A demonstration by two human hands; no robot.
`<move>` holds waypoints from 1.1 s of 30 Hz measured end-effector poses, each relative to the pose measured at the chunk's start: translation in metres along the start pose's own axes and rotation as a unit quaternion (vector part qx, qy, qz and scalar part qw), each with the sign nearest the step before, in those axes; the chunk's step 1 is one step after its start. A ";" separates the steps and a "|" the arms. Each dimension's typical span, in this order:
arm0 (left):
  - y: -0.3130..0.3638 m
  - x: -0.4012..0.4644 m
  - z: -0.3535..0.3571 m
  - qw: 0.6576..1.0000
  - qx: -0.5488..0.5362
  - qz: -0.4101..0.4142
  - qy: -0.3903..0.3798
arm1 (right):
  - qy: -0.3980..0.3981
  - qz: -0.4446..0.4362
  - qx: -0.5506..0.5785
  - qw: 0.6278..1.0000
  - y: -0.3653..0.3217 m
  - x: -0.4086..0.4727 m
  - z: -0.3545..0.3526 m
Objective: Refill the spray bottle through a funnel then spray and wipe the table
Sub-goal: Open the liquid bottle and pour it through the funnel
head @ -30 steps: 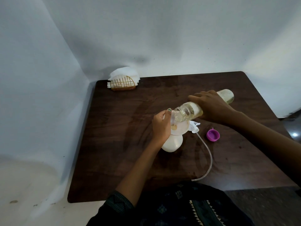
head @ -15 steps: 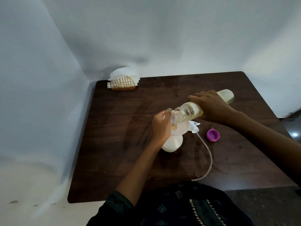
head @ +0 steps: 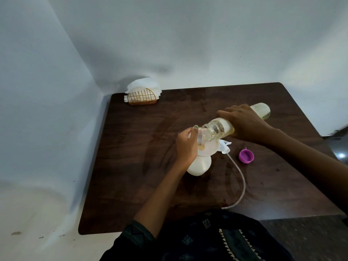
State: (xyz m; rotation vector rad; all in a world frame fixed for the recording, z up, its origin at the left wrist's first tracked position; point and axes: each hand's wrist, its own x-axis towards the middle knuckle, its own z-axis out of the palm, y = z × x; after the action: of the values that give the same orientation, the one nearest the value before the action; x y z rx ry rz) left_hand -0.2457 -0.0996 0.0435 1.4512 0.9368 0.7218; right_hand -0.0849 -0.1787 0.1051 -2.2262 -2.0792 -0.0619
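1. The person's right hand (head: 244,123) is wrapped round the middle of a clear refill bottle (head: 218,129), fingers curled over its top, holding it tipped almost flat with its open mouth pointing left and slightly down.
2. The bottle's mouth sits over the wide bowl of a pale funnel (head: 264,147), and yellowish liquid lies along the lower side of the bottle; a small yellowish pool shows in the funnel.
3. The funnel stands in the neck of the white spray bottle (head: 199,167), which is upright on the dark wooden table (head: 143,166), near the middle.
4. The left hand (head: 186,146) holds the funnel's left rim, thumb up and fingers curled round it; I cannot tell how the fingers lie on the hidden side.
5. Just right of the funnel lies the white spray head (head: 225,146), its thin clear tube (head: 243,183) curving toward the near edge of the table.
6. A purple cap (head: 246,156) lies open side up to the right of the spray head, apart from it.
7. At the far left corner a gold wire holder (head: 142,98) stands with white napkins (head: 144,86) in it.
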 end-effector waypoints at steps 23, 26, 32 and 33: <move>-0.002 0.001 0.001 1.000 -0.008 0.000 0.000 | -0.005 0.001 0.000 1.000 0.001 0.000 -0.002; -0.003 0.002 0.001 1.000 -0.001 -0.004 0.003 | -0.004 0.001 0.000 1.000 0.000 0.000 -0.002; -0.003 0.001 0.001 1.000 0.002 -0.009 0.002 | -0.004 0.000 0.000 1.000 0.000 0.000 -0.001; -0.003 0.000 0.000 1.000 0.001 -0.007 0.002 | -0.003 0.000 0.000 1.000 0.000 0.000 -0.002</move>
State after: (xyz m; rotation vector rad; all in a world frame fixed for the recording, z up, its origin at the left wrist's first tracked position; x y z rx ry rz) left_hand -0.2455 -0.0995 0.0404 1.4435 0.9496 0.7146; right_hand -0.0851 -0.1791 0.1069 -2.2284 -2.0834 -0.0550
